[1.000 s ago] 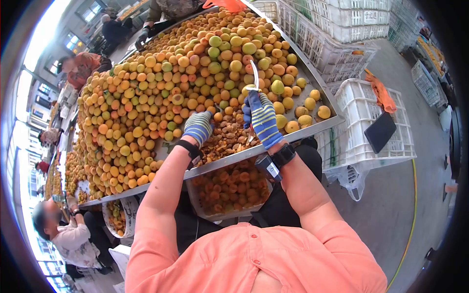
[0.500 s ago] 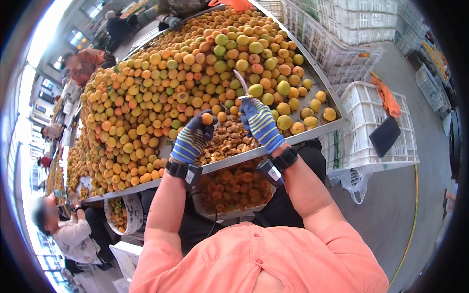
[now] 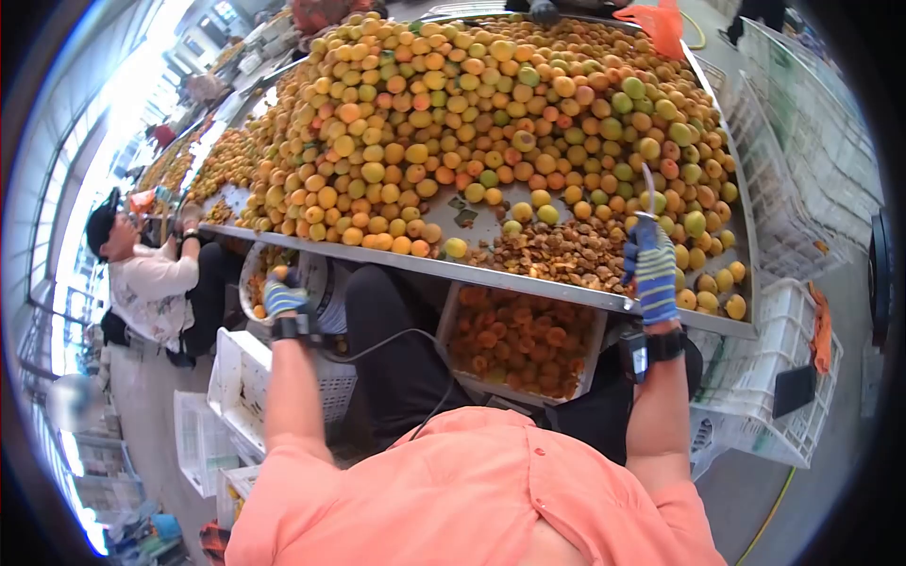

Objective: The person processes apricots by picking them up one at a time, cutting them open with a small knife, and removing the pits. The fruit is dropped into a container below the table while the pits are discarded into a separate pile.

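Observation:
My left hand [image 3: 285,300], in a blue and yellow striped glove, is over the white bucket [image 3: 253,283] of fruit at the left, its fingers closed round an apricot [image 3: 280,273]. At the right, my gloved right hand [image 3: 651,269] grips a small curved knife [image 3: 649,193], blade pointing up, above the metal table's front edge [image 3: 528,283]. Between the hands, a heap of brown pits [image 3: 566,253] lies on the table with many whole apricots [image 3: 425,113] behind it. Below the edge, a crate holds halved apricots [image 3: 519,341].
White crates [image 3: 807,141] are stacked at the right, near another crate with an orange cloth [image 3: 819,325] and a dark tablet-like object [image 3: 794,391]. A co-worker [image 3: 156,283] sits at the left. White baskets [image 3: 241,387] stand beside my left arm. A red bag [image 3: 661,26] lies at the back.
The view has turned left. My left hand has moved from above the table to the bucket at the left, with the apricot. My right hand stays near the pits with the knife.

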Available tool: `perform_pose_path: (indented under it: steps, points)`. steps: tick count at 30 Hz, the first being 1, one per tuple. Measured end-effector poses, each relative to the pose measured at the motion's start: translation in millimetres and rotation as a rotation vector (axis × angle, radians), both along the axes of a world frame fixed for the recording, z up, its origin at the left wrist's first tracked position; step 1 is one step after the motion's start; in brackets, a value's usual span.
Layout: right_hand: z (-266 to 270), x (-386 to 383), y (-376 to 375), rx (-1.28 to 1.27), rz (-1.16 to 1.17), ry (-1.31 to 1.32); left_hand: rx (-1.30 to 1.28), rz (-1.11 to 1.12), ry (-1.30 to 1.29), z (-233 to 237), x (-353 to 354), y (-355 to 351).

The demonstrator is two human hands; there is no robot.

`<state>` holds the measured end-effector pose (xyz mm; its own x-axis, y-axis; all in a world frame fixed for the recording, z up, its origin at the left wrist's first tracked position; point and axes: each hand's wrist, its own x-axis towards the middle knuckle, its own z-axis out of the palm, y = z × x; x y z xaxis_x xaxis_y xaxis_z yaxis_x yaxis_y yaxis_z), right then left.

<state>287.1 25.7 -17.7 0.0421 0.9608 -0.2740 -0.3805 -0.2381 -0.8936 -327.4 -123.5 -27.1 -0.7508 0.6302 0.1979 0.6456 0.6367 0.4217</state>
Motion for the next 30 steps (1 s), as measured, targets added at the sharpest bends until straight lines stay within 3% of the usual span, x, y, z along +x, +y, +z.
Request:
perform_pose_path:
  steps: [1, 2, 3, 5, 7, 9, 10, 11, 13, 14, 15, 17, 19, 21, 23, 27, 30]
  points:
    - [-10, -1, 3, 0.025, -0.013, -0.076, -0.101, -0.010, 0.096, 50, 44, -6]
    - [-36, 4, 11, 0.079, 0.000, 0.021, -0.116, -0.037, 0.117, 38, 25, -2]
    - [-30, 0, 9, 0.073, -0.014, -0.111, -0.122, -0.060, 0.137, 21, -28, -1]
    - [-17, -10, 6, 0.043, -0.042, -0.378, 0.717, -0.414, -0.818, -35, -122, 10]
    - [-6, -16, 4, 0.046, -0.019, -0.163, 1.025, 0.280, -1.279, 15, -60, 49]
    - [-9, -16, 4, 0.071, 0.009, -0.173, 0.897, 0.047, -1.433, 32, -11, 73]
    - [-2, -18, 1, 0.080, 0.002, -0.150, 0.897, -0.185, -1.394, 26, 2, 92]
    - [-4, -17, 3, 0.083, 0.015, -0.155, 0.802, -0.248, -1.329, 55, 69, 111]
    - [-17, -19, 10, 0.267, -0.071, -0.465, 0.579, -0.515, -1.189, 97, 180, 137]
    - [-19, -20, 11, 0.277, -0.085, -0.578, 0.464, -0.632, -1.211, 94, 206, 156]
    - [-21, -21, 12, 0.283, -0.102, -0.693, 0.319, -0.723, -1.074, 101, 241, 166]
    - [-16, -21, 12, 0.284, -0.114, -0.847, 0.115, -0.887, -0.985, 80, 289, 203]
    - [-13, -19, 12, 0.309, -0.132, -0.922, 0.050, -1.069, -0.547, 66, 335, 227]
    - [9, -18, 5, 0.342, -0.143, -0.933, 0.065, -1.227, -0.309, 36, 357, 259]
    - [8, -18, 5, 0.395, -0.196, -0.994, -0.025, -1.325, -0.009, 27, 381, 272]
    - [15, -16, 4, 0.438, -0.195, -1.060, -0.347, -1.290, 0.479, 18, 416, 284]
    - [11, -15, 7, 0.426, -0.155, -1.077, -0.403, -1.194, 0.482, 14, 426, 281]
